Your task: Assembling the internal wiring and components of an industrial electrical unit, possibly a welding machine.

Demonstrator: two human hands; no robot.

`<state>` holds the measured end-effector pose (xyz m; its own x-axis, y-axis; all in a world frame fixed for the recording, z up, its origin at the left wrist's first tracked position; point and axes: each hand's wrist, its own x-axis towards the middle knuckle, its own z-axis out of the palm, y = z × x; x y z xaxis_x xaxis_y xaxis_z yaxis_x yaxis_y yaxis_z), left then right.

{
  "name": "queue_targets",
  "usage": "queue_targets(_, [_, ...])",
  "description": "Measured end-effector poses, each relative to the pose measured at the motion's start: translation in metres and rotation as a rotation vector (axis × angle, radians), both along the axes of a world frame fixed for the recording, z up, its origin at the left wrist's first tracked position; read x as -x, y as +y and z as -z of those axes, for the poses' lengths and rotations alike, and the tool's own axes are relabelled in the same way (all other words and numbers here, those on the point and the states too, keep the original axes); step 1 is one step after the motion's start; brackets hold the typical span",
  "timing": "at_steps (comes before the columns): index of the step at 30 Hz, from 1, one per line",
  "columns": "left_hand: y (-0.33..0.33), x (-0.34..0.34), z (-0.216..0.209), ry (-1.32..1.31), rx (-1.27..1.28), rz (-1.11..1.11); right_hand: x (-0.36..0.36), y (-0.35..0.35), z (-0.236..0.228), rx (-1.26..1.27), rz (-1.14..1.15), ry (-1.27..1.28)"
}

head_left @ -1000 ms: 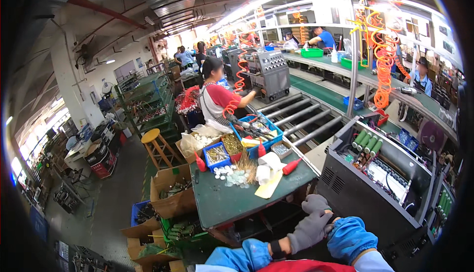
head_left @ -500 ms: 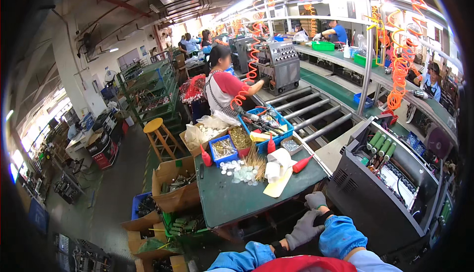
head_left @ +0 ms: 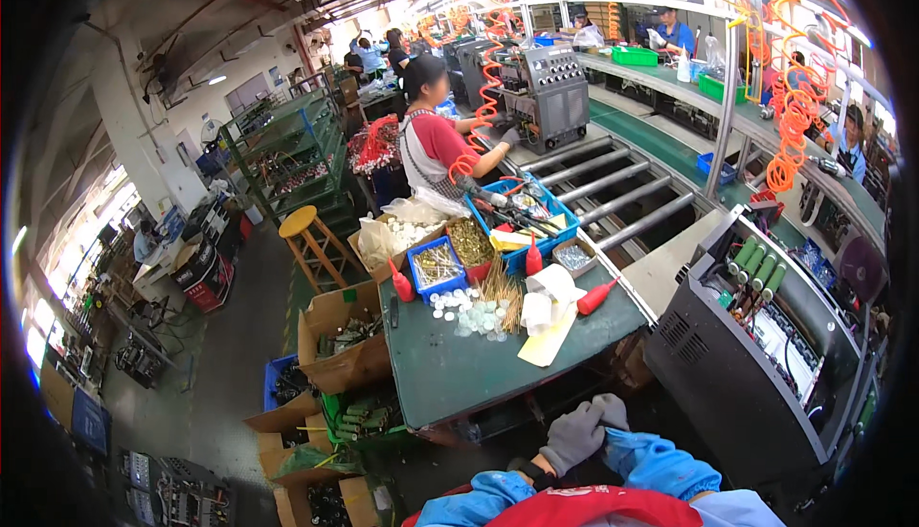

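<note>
My left hand (head_left: 573, 437), in a grey glove with a dark band at the wrist, reaches across to my right hand. Its fingertips press together at the wrist side of the right glove, pinching there as far as I can see. My right hand (head_left: 611, 411), also grey-gloved, has its fingers curled; whether anything is inside is hidden. Both hands are in front of my body, off the near edge of a green-topped table (head_left: 459, 362). A yellow sheet (head_left: 548, 343) and a red squeeze bottle (head_left: 596, 296) are the closest things on that table.
A large dark metal cabinet (head_left: 728, 374) with green cylinders inside stands at my right. A roller conveyor (head_left: 647, 203) runs beyond the table. Blue bins (head_left: 439, 271), wooden sticks (head_left: 500, 299) and clear discs (head_left: 477, 316) cover the tabletop's far part. Cardboard boxes (head_left: 347, 364) stand left. A co-worker (head_left: 436, 139) handles a grey machine.
My left hand has slid from the right wrist up to the right glove, and both hands have dropped slightly lower. The view has shifted a little. The co-worker's arms have moved at the machine.
</note>
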<state>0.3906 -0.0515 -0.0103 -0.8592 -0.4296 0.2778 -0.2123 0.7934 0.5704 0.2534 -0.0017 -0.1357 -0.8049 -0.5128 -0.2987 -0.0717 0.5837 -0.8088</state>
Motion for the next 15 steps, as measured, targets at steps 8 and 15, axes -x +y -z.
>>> queue_targets(8, [-0.017, -0.015, 0.011, 0.065, -0.069, 0.018, 0.010, 0.060, 0.066, 0.323, -0.278, -0.421])
queue_targets(15, [-0.039, -0.013, 0.008, 0.148, -0.411, 0.154, 0.052, 0.117, 0.121, 0.241, -0.324, -0.324])
